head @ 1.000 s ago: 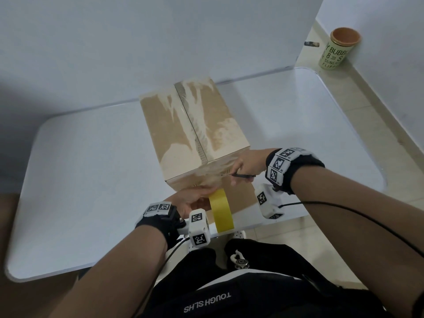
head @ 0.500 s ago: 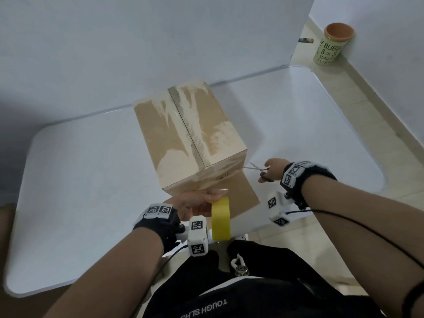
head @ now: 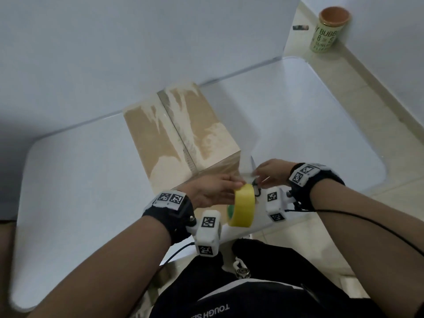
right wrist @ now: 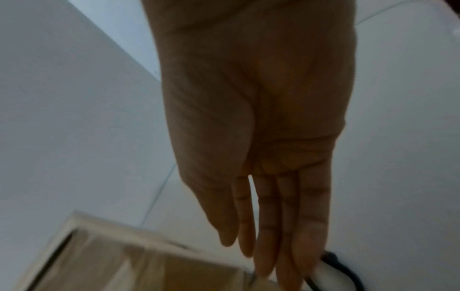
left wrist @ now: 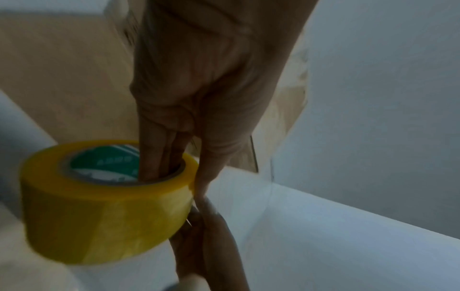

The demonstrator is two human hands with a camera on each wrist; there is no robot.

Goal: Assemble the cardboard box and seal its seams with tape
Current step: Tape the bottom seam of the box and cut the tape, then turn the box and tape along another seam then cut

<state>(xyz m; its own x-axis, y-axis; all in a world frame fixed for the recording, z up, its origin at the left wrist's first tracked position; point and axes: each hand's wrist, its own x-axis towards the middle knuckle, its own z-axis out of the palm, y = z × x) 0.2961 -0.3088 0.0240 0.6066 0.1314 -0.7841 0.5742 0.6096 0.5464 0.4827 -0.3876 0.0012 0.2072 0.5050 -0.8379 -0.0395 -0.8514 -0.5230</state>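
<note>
The cardboard box stands closed on the white table, with clear tape along its top seam. My left hand holds the yellow tape roll just in front of the box's near right corner. In the left wrist view its fingers sit inside the roll's core, thumb on the outside. My right hand meets the roll from the right and grips small scissors, blade pointing up, black handle by the fingertips. The box lies below that hand.
The table's front edge runs right under both hands. A white wall panel stands close behind the box. On the tiled floor at the far right stand a green paper cup and a small dark object.
My right hand swung out to the right with the scissors, then came back to the roll. My left hand lifted the roll up and slightly right, away from the box's near face.
</note>
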